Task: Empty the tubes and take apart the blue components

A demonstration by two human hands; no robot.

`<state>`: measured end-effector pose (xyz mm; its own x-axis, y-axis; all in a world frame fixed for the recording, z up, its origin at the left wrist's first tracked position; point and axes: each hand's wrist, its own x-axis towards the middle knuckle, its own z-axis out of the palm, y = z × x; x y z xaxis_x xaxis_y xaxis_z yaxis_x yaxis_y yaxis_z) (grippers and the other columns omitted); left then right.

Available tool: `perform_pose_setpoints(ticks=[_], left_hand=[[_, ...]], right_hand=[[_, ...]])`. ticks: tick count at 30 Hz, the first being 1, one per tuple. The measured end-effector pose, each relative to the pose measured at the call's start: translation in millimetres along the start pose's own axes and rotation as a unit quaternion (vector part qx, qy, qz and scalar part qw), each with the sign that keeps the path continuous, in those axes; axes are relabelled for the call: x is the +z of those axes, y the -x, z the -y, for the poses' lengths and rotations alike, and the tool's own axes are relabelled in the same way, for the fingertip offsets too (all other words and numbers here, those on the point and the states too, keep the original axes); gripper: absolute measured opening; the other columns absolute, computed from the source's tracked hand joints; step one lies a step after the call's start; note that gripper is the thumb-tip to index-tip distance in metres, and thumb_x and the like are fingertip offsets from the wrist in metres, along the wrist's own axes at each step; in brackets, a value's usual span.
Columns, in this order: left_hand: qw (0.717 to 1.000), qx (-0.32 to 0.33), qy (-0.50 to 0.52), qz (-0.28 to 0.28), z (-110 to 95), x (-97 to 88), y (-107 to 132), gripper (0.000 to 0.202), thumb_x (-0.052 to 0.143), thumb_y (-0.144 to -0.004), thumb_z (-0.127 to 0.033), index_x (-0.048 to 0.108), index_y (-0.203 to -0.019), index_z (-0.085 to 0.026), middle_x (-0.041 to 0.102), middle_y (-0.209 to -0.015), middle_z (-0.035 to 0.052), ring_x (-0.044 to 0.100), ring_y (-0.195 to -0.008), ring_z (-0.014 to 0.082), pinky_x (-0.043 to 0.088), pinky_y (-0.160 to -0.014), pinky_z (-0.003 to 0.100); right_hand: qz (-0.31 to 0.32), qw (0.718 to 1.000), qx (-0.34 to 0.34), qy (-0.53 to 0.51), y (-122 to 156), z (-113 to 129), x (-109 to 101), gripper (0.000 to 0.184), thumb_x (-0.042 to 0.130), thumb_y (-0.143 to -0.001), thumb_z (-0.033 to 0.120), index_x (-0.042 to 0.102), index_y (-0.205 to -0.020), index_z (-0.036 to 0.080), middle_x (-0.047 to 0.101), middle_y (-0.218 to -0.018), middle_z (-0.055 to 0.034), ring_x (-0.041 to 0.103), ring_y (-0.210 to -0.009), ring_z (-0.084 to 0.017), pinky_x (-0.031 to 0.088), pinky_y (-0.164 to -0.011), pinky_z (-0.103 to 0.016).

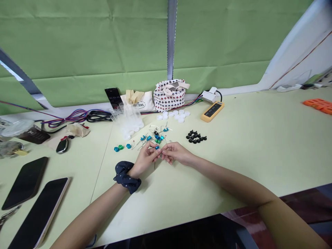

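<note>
Our left hand [145, 158] pinches a small blue piece [157, 147] between thumb and forefinger, just in front of the loose pile of wire pieces [149, 138]. Our right hand [178, 153] meets it there, its fingers drawn in narrow with the tips close by the left thumb; we cannot tell what, if anything, they grip, because the fingers cover it.

The step in hand looks like fine fingertip work on that blue piece. To do it well, we let the left pinch act as the steady clamp and make the small adjustments with the right, pressing gently, since thin wire probably bends easily. Turning the fingers slightly outward would give us a better view of the join. Low forearms and quiet wrists should help too.

We also mind the pile just beyond our knuckles: its wires cross one another and could snag. The loose blue beads [116, 149] and green bead [120, 147] to the left look round enough to roll if nudged.
</note>
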<state>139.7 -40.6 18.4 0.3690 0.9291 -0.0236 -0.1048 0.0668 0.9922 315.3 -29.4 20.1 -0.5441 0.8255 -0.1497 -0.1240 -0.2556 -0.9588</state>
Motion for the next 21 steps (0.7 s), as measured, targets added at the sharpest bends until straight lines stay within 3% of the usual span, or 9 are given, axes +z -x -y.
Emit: perform_pose_setpoints(ticks=[5,21], left_hand=[[1.0,-0.004,-0.003,0.006,0.6,-1.1,-0.6,0.032,0.067,-0.078,-0.037,0.044,-0.089,-0.019,0.059,-0.062,-0.0037,0.049,-0.051,0.0064,0.034,-0.049,0.019],[1.0,-0.016,0.023,0.008,-0.3,-1.6,-1.1,0.031,0.067,-0.078,-0.036,0.043,-0.088,-0.019,0.06,-0.063,-0.0033,0.045,-0.049,0.0048,0.032,-0.049,0.017]], right_hand=[[-0.011,1.0,-0.004,0.002,-1.5,-1.0,-1.3,0.031,0.072,-0.069,0.038,0.058,-0.076,0.012,0.064,-0.065,-0.0019,0.052,-0.044,-0.006,0.044,-0.041,-0.02],[-0.008,1.0,0.007,0.011,-2.5,0.5,-1.8,0.034,0.069,-0.072,0.044,0.058,-0.074,0.012,0.063,-0.062,-0.0015,0.051,-0.042,-0.006,0.042,-0.038,-0.019]])
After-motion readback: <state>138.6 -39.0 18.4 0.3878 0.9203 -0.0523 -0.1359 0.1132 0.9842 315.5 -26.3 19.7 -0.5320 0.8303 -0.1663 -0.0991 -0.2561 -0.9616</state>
